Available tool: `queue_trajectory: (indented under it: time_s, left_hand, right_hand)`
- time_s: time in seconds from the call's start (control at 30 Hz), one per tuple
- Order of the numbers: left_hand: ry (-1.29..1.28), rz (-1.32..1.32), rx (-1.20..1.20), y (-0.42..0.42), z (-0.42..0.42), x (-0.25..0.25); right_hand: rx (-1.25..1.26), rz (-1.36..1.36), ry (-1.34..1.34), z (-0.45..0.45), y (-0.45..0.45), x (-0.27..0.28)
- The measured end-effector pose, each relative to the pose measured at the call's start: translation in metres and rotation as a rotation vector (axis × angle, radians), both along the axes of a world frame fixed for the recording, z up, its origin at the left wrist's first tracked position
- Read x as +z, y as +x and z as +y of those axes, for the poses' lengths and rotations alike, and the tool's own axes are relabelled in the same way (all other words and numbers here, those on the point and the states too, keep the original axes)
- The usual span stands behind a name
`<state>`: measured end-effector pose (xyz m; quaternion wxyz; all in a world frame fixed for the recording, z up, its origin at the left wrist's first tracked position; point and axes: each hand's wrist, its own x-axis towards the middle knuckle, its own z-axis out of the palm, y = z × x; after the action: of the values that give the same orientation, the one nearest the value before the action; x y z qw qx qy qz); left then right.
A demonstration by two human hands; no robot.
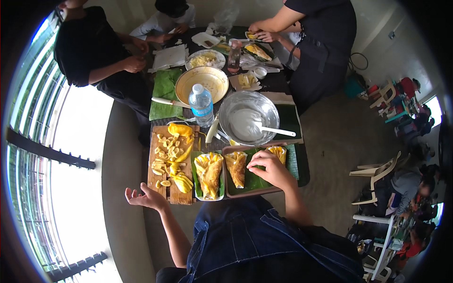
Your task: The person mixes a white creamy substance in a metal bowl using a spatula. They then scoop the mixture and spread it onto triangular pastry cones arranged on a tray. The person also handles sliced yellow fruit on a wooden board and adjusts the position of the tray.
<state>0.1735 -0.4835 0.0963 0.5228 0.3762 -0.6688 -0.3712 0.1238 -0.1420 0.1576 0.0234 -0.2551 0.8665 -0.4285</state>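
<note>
My left hand [148,198], palm up with its fingers apart, hovers off the near left corner of a wooden cutting board [153,141]. Sliced bananas [172,146] and cut yellow mango [183,182] lie on that board. My right hand [268,165] is bent over a brown tray [231,192] lined with banana leaf, its fingers curled between two filled crepes; whether it holds anything cannot be told. One rolled crepe [236,169] lies left of it, another [277,154] is partly hidden behind it. A larger filled crepe [208,175] rests on a leaf-lined white foam tray.
Beyond the trays stand a metal bowl [226,120] of white cream with a white spoon [279,132], a water bottle [201,106], an empty patterned bowl [201,83] and a knife [166,101]. Several people work around the table's far side. Chairs [378,177] stand to the right.
</note>
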Motion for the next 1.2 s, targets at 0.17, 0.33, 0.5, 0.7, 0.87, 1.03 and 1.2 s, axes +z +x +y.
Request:
queue_trajectory:
  time_s: [0.17, 0.33, 0.5, 0.7, 0.87, 1.03, 1.2]
  left_hand:
    - [-0.083, -0.052, -0.109, 0.007, 0.015, -0.01]
    - [-0.174, -0.149, -0.196, 0.016, 0.019, -0.003]
    - [-0.19, -0.193, -0.229, 0.023, 0.012, -0.003]
    - [-0.157, -0.245, -0.265, 0.025, 0.014, -0.007]
    - [-0.139, -0.226, -0.321, 0.02, 0.018, -0.005]
    - [0.012, -0.162, -0.461, 0.015, 0.014, -0.006]
    - [-0.143, -0.507, -0.418, 0.022, 0.002, -0.007]
  right_hand:
    - [-0.013, -0.01, -0.028, -0.006, 0.0, -0.006]
    - [-0.011, 0.091, -0.027, -0.024, -0.005, -0.006]
    - [-0.007, 0.051, -0.019, -0.039, -0.004, -0.007]
    - [0.044, 0.032, 0.011, -0.038, -0.002, -0.01]
    - [0.054, 0.027, 0.004, -0.033, 0.0, -0.011]
    - [-0.009, -0.029, 0.024, -0.032, 0.001, -0.007]
    - [-0.073, 0.1, 0.268, -0.019, 0.002, -0.017]
